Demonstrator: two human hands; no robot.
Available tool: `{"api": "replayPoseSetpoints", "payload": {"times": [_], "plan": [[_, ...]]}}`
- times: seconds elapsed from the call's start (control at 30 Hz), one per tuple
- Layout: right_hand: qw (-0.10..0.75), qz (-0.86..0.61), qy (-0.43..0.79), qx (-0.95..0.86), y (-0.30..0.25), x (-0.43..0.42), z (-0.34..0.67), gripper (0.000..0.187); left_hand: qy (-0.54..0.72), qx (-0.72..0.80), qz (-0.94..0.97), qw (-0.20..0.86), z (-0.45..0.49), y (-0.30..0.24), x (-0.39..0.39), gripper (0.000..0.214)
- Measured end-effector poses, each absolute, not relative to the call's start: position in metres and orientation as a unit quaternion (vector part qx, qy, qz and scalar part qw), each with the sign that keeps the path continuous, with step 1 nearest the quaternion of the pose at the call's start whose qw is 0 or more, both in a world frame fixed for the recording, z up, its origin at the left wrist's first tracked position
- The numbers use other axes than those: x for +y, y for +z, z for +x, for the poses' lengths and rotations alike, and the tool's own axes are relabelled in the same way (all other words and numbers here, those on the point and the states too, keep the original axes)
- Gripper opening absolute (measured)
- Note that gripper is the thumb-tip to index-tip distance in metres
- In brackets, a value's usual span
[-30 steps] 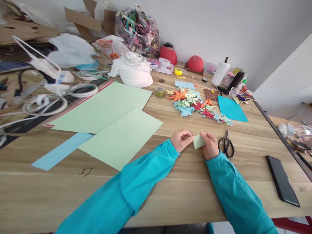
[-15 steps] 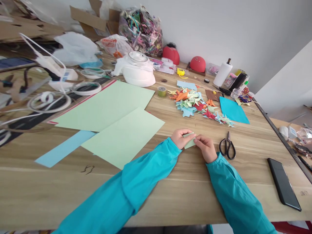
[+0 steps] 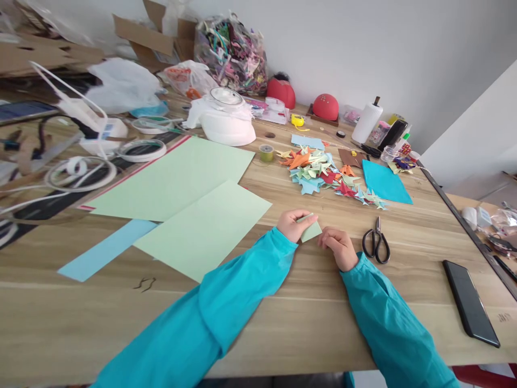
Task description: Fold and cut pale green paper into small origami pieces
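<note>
While left hand (image 3: 291,225) pinches it, paper (image 3: 311,232) lies beside right hand (image 3: 340,248).

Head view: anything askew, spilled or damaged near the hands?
Nothing stands out. The left hand holds the small folded green paper, the right hand rests beside it, scissors lie flat nearby. Only a small dark scribble marks the table.

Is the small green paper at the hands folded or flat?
Folded: the small green paper, pinched in the left hand, shows one flap doubled over another.
</note>
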State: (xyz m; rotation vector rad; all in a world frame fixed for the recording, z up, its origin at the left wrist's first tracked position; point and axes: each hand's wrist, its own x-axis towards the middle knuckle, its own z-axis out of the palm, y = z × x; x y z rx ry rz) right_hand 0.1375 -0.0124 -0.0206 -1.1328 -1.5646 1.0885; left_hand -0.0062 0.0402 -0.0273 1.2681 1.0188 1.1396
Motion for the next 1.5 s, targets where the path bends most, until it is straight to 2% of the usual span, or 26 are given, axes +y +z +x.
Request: {"api": "replayPoseSetpoints", "payload": {"times": [0.3, 0.63, 1.0, 1.17, 1.37, 1.5], "plan": [[0.431, -0.51, 0.415, -0.618, -0.021, -0.012, 0.136, 0.028, 0.462, 0.38, 0.612, 0.518, 0.0, -0.024, 0.033, 0.02], [0.438, -0.505, 0.442, -0.598, -0.017, -0.012, 0.135, 0.022, 0.478, 0.444, 0.515, 0.557, -0.002, -0.028, 0.037, 0.028], [0.46, -0.488, 0.455, -0.585, -0.015, -0.012, 0.134, 0.022, 0.491, 0.438, 0.484, 0.577, -0.003, -0.026, 0.037, 0.026], [0.477, -0.473, 0.462, -0.579, -0.016, -0.013, 0.135, 0.023, 0.494, 0.433, 0.385, 0.648, -0.005, -0.029, 0.042, 0.035], [0.498, -0.486, 0.454, -0.556, -0.022, -0.013, 0.131, 0.024, 0.52, 0.442, 0.441, 0.582, -0.003, -0.032, 0.042, 0.034], [0.49, -0.488, 0.452, -0.563, -0.027, -0.01, 0.131, 0.026, 0.514, 0.437, 0.452, 0.584, -0.001, -0.031, 0.041, 0.033]]}}
